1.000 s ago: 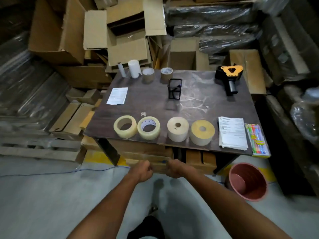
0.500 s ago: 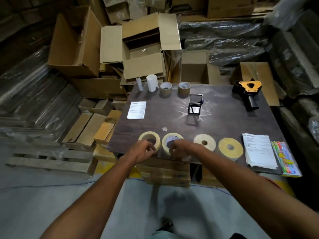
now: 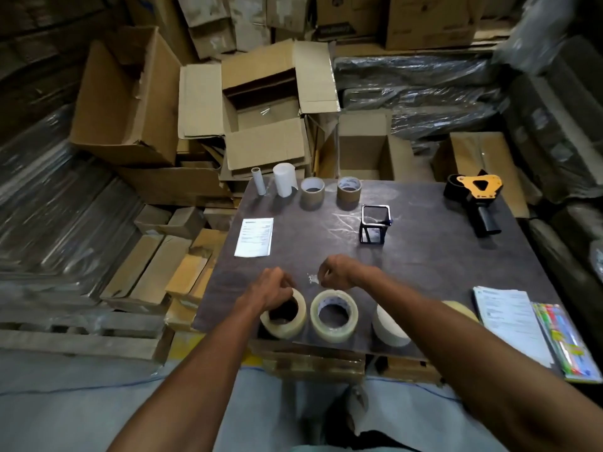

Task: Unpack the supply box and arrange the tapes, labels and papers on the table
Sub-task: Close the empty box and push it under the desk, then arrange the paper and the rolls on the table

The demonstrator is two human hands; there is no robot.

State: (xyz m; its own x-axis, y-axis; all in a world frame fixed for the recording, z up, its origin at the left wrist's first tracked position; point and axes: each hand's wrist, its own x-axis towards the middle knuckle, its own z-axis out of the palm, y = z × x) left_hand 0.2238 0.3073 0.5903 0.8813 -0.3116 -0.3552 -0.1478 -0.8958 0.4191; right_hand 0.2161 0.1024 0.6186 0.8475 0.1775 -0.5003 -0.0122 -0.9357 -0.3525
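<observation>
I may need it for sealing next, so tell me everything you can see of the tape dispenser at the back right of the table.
The tape dispenser lies on its side near the far right corner of the dark table, apart from everything else. It has an orange-yellow side plate with a triangular cutout, a black body that looks like plastic, and a black handle pointing toward the near edge. Whether a tape roll is loaded cannot be told. Neither hand touches it; only the table does.

Dim storeroom, stacked open cardboard boxes (image 3: 261,102) (some plastic-wrapped bundles (image 3: 417,89)), grey concrete floor (image 3: 65,412)
</observation>
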